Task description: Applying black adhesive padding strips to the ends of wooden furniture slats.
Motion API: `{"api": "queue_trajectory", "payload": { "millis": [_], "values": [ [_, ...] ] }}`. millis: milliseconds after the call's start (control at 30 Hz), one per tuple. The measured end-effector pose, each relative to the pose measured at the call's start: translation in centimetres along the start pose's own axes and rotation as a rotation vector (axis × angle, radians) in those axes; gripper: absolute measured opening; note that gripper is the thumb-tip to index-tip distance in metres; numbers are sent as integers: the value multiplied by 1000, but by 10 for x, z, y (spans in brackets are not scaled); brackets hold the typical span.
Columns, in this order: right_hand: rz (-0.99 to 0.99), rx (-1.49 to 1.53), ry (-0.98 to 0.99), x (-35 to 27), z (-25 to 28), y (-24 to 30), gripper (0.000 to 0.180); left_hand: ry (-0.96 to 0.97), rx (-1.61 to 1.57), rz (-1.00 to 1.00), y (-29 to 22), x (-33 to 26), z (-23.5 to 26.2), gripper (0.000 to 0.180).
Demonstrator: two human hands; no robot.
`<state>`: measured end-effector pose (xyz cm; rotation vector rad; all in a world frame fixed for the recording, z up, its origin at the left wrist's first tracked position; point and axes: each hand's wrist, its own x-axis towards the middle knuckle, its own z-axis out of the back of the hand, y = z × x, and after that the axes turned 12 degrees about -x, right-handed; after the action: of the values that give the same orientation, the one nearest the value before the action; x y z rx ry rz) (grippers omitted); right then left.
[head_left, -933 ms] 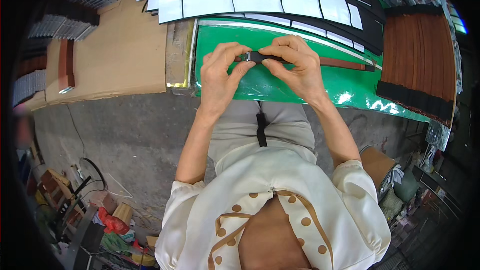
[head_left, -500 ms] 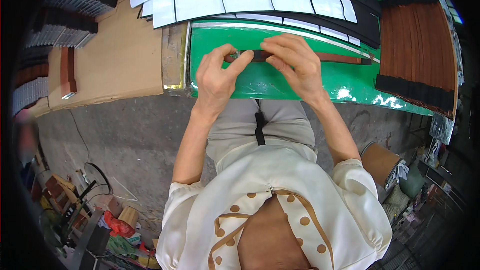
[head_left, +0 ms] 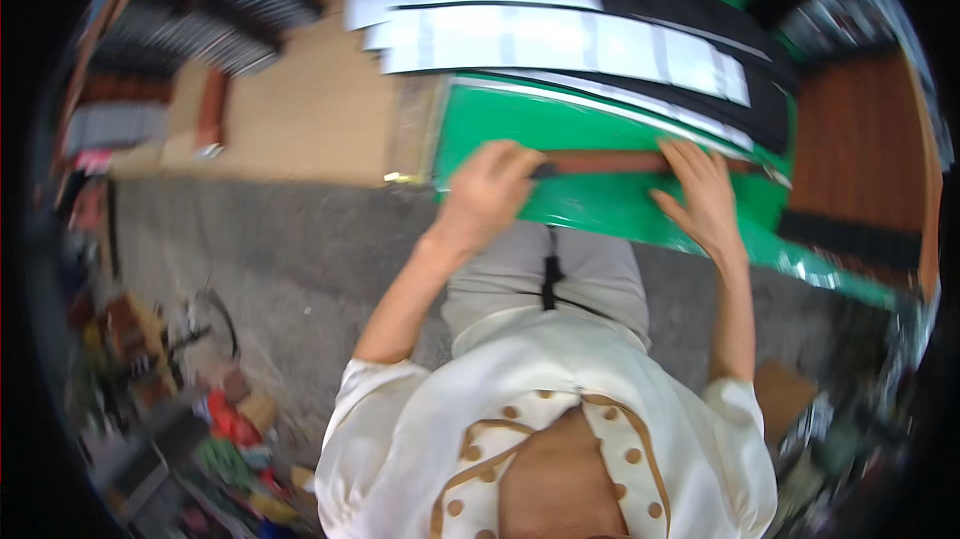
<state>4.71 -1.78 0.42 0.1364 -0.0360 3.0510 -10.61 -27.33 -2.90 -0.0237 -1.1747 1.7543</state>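
A long, flat brown strip point(head_left: 605, 161) with a black left end lies across the green sheet on the table in front of me. My left hand point(head_left: 490, 184) is closed around the black end, its fingertips hidden behind the knuckles. Farther right, my right hand point(head_left: 703, 189) rests its fingers flat over the strip, with the thumb held apart below it. The strip continues past that hand to the right. Motion blurs the picture, so small details of the strip do not show.
White panels divided by bands point(head_left: 560, 39) lie on black sheets behind the strip. Similar brown strips are stacked at the right point(head_left: 860, 139). Brown cardboard point(head_left: 310, 109) covers the left of the table, with one brown piece point(head_left: 212, 109) on it and dark-ended stacks point(head_left: 220, 39) beyond.
My right hand has slid right along the strip, away from my left hand. The left has closed round the black end. The whole view has shifted, and the brown length now shows between the hands.
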Motion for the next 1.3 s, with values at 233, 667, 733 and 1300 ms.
{"api": "queue_trajectory", "payload": {
  "millis": [233,667,733,1300],
  "values": [
    [93,-6,-150,-8,-17,12,35,-121,130,-267,1,-27,-8,31],
    [-67,232,-240,-7,-11,44,25,-580,688,391,128,-88,224,40],
    [-45,461,-258,15,18,67,22,-516,779,421,184,-102,285,58],
    [360,1227,-1019,97,121,217,23,-593,367,807,205,-103,375,60]
  ]
}}
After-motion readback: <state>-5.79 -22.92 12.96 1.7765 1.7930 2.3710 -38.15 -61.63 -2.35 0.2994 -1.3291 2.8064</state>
